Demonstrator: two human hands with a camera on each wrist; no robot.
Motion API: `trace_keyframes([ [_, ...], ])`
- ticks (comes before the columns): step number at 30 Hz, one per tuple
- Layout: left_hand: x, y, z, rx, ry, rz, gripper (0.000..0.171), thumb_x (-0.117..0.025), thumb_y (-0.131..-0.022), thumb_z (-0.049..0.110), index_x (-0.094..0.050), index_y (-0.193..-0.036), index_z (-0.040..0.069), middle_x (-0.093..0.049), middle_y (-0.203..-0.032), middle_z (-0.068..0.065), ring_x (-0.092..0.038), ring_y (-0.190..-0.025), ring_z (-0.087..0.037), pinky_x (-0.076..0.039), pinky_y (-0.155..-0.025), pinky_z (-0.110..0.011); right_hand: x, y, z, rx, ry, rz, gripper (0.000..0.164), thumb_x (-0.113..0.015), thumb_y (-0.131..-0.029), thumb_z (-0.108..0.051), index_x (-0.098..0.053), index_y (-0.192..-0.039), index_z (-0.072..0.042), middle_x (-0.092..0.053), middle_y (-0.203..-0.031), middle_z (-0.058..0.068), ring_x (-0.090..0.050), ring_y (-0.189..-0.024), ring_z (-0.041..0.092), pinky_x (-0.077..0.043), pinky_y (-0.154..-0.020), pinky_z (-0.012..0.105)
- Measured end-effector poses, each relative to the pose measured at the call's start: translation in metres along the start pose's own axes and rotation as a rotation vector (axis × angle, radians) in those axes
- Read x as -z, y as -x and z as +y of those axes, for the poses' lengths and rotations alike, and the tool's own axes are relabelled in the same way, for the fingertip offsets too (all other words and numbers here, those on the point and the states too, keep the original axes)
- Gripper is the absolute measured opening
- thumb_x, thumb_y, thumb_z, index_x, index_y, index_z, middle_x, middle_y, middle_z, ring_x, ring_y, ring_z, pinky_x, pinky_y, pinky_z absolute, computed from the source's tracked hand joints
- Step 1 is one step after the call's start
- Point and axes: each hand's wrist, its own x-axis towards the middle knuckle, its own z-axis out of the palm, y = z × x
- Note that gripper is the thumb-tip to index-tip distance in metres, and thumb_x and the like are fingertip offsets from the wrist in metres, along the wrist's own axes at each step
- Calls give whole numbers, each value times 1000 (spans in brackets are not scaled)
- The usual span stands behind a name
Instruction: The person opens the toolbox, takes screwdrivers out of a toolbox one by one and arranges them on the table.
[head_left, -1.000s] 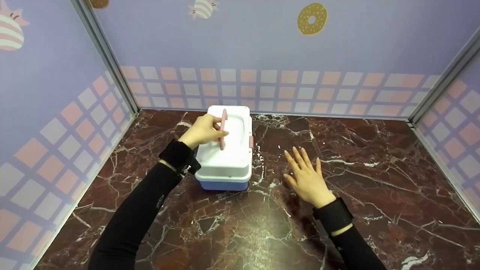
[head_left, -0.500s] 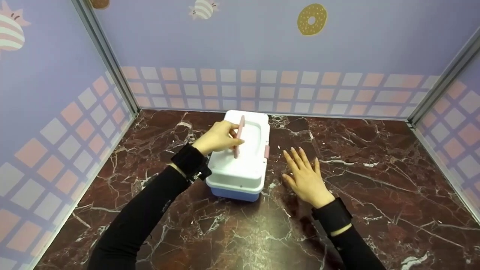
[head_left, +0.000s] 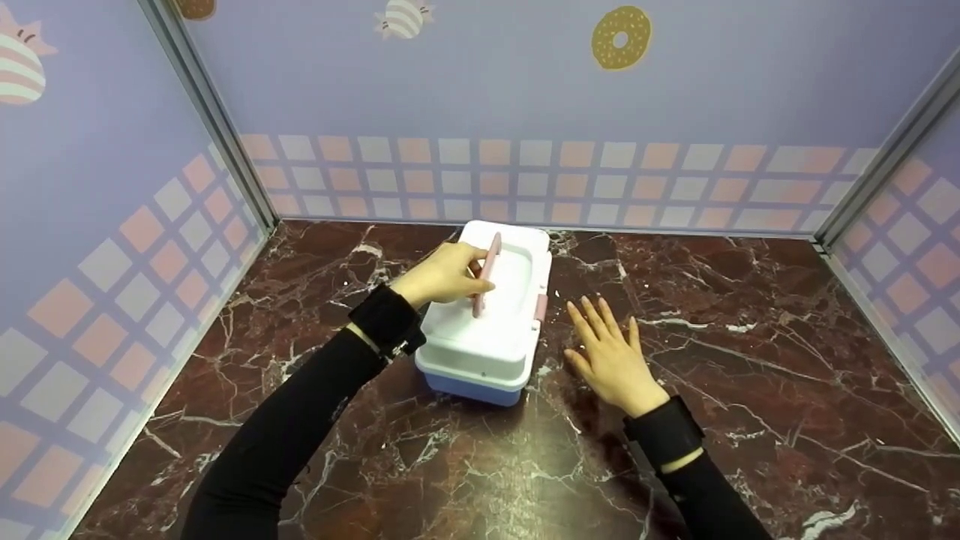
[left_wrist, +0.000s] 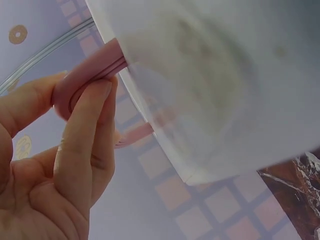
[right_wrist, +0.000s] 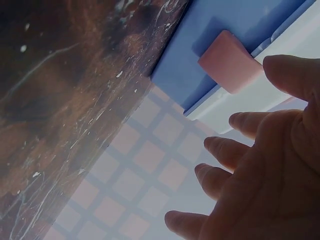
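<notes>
One pink handle I saw, pinched in the left hand! Beside its box, the right hand was splayed wide.

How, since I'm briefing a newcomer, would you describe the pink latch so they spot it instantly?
Start at the dark marbled table; find the white-lidded blue box. The pink latch is on its side nearest the right hand. It is a short block, unlike the long pink handle the left hand grips on top.
</notes>
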Motion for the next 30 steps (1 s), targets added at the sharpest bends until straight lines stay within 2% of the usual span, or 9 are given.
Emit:
trace_keyframes([
  [5,3,-5,-1,-8,-38,-13,41,-68,-93,18,-61,-130,3,-72,-107,-14,-66,-90,-22,-58,-79,-31,0,0,0,-2,-10,-9,64,-55,-101,-30,-29,-156,-10,-24,-163,16,-15,-152,39,-7,-117,74],
  [9,7,-9,-2,-22,-58,-26,53,-67,-93,15,-52,-142,3,-71,-112,-16,-66,-99,-25,-57,-87,-34,-1,0,0,-6,-17,-18,65,-55,-101,-30,-28,-156,-9,-23,-163,16,-15,-152,38,-6,-117,74],
  [11,8,-11,-3,-31,-83,-26,55,-67,-93,14,-49,-144,3,-71,-114,-17,-65,-104,-26,-56,-90,-34,-2,0,1,-4,-14,-22,65,-54,-101,-30,-28,-156,-10,-23,-164,16,-15,-152,38,-7,-117,74],
  [15,11,-13,-5,-34,-126,-20,54,-66,-93,12,-50,-144,4,-72,-114,-16,-66,-104,-26,-56,-89,-34,-3,0,1,11,-17,-11,65,-55,-101,-30,-27,-157,-11,-24,-163,15,-17,-151,38,-10,-117,73],
  [20,13,-17,-5,-38,-184,-5,55,-66,-92,9,-50,-145,10,-72,-113,-15,-64,-101,-26,-55,-90,-33,-3,-2,-2,61,-26,47,65,-58,-99,-28,-29,-156,-11,-29,-162,16,-24,-149,38,-20,-116,72],
  [26,11,-20,-3,-56,-218,-8,53,-61,-94,6,-51,-145,17,-69,-119,-15,-69,-91,-26,-59,-79,-32,-1,-4,-4,134,4,142,67,-66,-94,-20,-36,-153,-10,-38,-156,18,-39,-142,39,-38,-110,66],
  [30,9,-24,1,-103,-254,6,51,-61,-95,7,-54,-143,19,-69,-124,-13,-66,-99,-26,-56,-91,-35,-1,-6,-5,203,15,267,69,-72,-87,-12,-42,-149,-9,-51,-144,19,-51,-128,38,-49,-98,58],
])
